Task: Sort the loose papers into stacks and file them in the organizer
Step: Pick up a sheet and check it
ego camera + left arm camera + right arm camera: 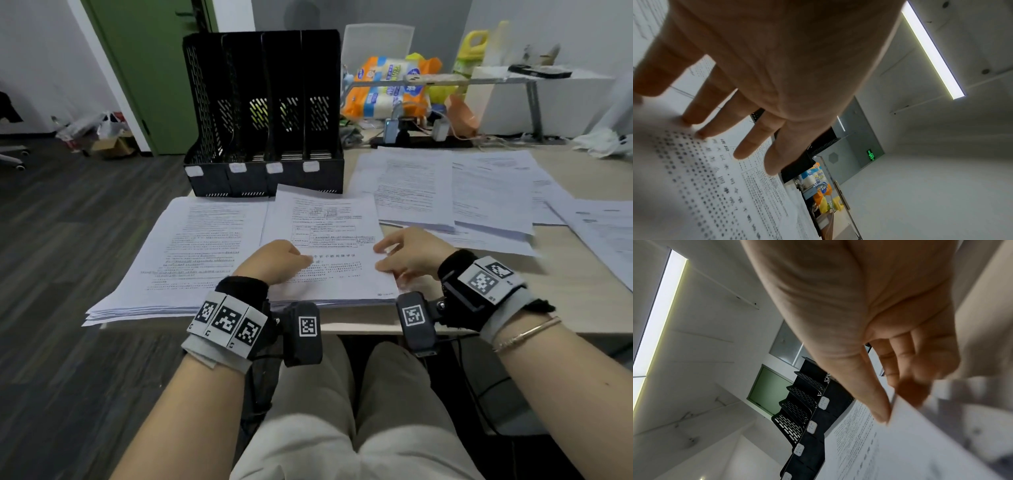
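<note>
The left hand [274,262] lies with straight, spread fingers pressing on the top sheet [329,240] of the near stack. The right hand [411,253] pinches that sheet's right edge between thumb and curled fingers. Behind stands the black organizer [263,113]; more papers [455,192] lie to its right.
</note>
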Demonstrator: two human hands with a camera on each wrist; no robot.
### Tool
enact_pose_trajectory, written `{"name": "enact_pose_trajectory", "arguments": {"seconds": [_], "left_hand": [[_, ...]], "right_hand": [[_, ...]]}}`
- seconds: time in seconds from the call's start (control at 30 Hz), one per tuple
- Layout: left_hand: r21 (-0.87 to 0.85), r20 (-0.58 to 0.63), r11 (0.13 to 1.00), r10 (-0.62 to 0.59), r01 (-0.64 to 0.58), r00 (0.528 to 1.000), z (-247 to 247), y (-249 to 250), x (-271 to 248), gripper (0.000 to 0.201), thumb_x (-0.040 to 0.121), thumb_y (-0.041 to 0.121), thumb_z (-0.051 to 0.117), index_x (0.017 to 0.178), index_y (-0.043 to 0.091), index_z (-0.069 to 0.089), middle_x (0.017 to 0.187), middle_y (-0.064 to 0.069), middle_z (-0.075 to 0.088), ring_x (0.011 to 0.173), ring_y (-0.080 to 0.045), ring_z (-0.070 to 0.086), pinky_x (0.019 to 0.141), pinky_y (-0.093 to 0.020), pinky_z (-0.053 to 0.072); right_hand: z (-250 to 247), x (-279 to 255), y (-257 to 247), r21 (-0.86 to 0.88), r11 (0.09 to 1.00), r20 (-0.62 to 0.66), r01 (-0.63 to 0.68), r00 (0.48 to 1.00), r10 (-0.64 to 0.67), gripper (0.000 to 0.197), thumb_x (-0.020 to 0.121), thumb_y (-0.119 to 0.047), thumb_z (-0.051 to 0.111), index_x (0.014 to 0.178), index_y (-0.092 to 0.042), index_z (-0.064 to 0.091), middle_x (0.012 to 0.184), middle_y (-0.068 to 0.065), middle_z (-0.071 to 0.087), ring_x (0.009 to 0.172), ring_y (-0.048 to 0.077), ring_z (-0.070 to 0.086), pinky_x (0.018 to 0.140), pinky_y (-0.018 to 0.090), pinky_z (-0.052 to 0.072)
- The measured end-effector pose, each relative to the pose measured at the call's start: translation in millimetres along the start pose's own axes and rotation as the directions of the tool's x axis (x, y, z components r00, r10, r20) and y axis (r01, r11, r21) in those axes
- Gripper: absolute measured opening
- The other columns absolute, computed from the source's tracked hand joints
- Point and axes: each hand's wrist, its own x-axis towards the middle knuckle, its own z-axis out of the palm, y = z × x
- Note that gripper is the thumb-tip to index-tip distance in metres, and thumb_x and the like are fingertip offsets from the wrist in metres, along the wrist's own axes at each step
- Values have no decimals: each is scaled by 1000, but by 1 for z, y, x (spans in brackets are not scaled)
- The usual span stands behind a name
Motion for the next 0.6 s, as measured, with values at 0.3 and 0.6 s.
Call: {"name": "enact_pose_trajectory", "arguments": {"seconds": [0.3, 0.6], "left_hand": [[133, 39, 962, 234, -237, 972, -14, 72, 17, 22, 93, 41, 48, 90, 21, 39, 92, 0, 39, 81, -15, 37, 57, -23, 23], [276, 152, 917, 254, -287, 955, 16, 145, 57, 45, 94, 40, 47, 123, 8, 57, 119, -6, 59, 102, -23, 54, 65, -26, 38]], "right_hand": [[-64, -1, -3, -104, 994, -237, -13, 971, -12, 29, 82, -25, 71, 108, -14, 65, 100, 3, 60, 73, 16, 52, 53, 24, 39], [-105, 15, 22, -6, 990, -295, -142, 946, 134, 28, 86, -13, 66, 111, -1, 61, 95, 8, 56, 82, 23, 54, 56, 27, 44]]}}
